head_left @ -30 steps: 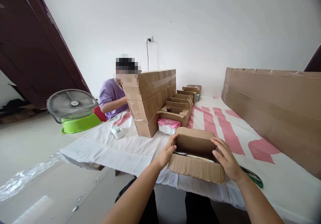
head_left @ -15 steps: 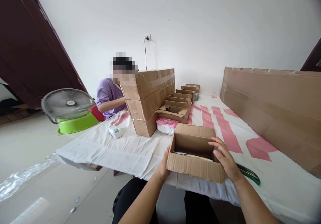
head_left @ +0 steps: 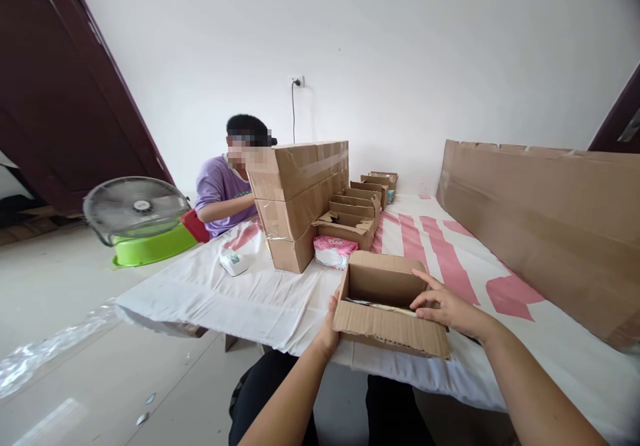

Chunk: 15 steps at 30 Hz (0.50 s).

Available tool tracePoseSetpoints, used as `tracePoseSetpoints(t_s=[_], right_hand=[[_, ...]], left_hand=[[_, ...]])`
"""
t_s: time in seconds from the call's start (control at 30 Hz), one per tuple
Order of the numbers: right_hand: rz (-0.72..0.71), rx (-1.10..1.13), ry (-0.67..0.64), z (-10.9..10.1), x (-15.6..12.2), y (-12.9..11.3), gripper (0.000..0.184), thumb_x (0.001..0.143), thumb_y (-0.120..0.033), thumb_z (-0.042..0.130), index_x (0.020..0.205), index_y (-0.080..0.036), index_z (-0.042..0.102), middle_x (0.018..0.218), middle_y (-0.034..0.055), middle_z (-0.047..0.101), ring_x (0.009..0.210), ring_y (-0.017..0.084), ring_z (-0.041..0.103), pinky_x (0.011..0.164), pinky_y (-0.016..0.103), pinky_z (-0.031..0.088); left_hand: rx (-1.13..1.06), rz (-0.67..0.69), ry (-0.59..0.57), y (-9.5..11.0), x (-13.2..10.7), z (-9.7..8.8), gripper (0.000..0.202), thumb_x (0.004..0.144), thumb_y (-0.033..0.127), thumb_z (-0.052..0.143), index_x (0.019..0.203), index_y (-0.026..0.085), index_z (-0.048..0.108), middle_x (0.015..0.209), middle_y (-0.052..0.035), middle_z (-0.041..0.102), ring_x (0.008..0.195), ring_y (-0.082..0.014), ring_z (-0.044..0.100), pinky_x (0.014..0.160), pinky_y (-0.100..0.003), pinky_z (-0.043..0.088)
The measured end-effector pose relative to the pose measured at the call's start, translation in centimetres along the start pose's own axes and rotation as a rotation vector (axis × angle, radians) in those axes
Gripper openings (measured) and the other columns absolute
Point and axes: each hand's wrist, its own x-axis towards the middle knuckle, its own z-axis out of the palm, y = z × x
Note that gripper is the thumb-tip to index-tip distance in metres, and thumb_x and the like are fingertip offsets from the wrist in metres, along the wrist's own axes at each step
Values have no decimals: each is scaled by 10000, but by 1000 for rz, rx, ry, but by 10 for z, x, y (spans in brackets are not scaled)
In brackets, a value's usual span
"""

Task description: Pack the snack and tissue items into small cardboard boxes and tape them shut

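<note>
An opened cardboard box (head_left: 393, 331) sits at the front edge of the cloth-covered table, its near flap folded outward. My left hand (head_left: 330, 326) grips its left side, with the fingers along the wall. Over the right wall reaches my right hand (head_left: 445, 307), fingers apart and dipping into the opening. Inside lies a flat, pale packet (head_left: 383, 307), mostly hidden by the near wall; whether my right fingertips touch it I cannot tell. Just behind the box is a pink soft pack (head_left: 336, 251), with white on its front.
Stacked taped cartons (head_left: 295, 216) form a wall on the left. Behind the pink pack runs a row of open boxes (head_left: 357, 214). A tall cardboard panel (head_left: 540, 226) stands right. A small white device (head_left: 233, 263) lies left; a person (head_left: 220, 193) sits beyond the cartons.
My right hand has moved left and inward, from the box's right edge to over its opening. My left hand stays on the left side. The green-handled cutter is now mostly covered by my right arm.
</note>
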Motion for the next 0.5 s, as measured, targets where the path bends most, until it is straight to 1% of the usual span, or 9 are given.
tracePoseSetpoints(t_s=[0.1, 0.2, 0.3, 0.4, 0.5], right_hand=[[13, -60, 5, -2, 3, -7, 294, 708, -517, 718, 811, -245, 765, 1605, 27, 195, 1291, 360, 465, 925, 436, 501], [-6, -80, 36, -1, 4, -8, 197, 717, -445, 718, 749, -258, 768, 1574, 15, 290, 1196, 327, 556, 881, 401, 516], [-8, -61, 56, 2, 3, -8, 190, 749, -418, 679, 723, -252, 766, 1545, 32, 353, 1035, 280, 640, 763, 367, 536], [2, -45, 51, 3, 2, -7, 192, 757, -399, 658, 737, -242, 767, 1552, 44, 339, 940, 247, 659, 692, 345, 532], [8, -67, 50, 4, 3, -7, 206, 771, -393, 632, 729, -232, 754, 1573, 42, 295, 882, 220, 668, 681, 343, 527]], left_hand=[[48, 19, 3, 1, 0, 1, 692, 856, 720, 428, 1366, 263, 528, 1222, -50, 677, 1228, -308, 545, 1113, -426, 380], [89, 28, 20, 0, 1, 2, 731, 854, 750, 370, 1384, 265, 504, 1230, -57, 670, 1232, -305, 544, 1112, -433, 382], [106, 20, 34, 0, 1, 2, 769, 838, 767, 374, 1400, 255, 484, 1234, -77, 667, 1244, -311, 538, 1117, -449, 374], [134, 17, 43, 2, 0, 3, 798, 828, 778, 379, 1405, 236, 480, 1231, -86, 670, 1259, -322, 528, 1112, -443, 380], [156, 25, 51, 7, -1, 6, 826, 823, 785, 373, 1401, 205, 486, 1220, -107, 674, 1268, -332, 521, 1105, -457, 386]])
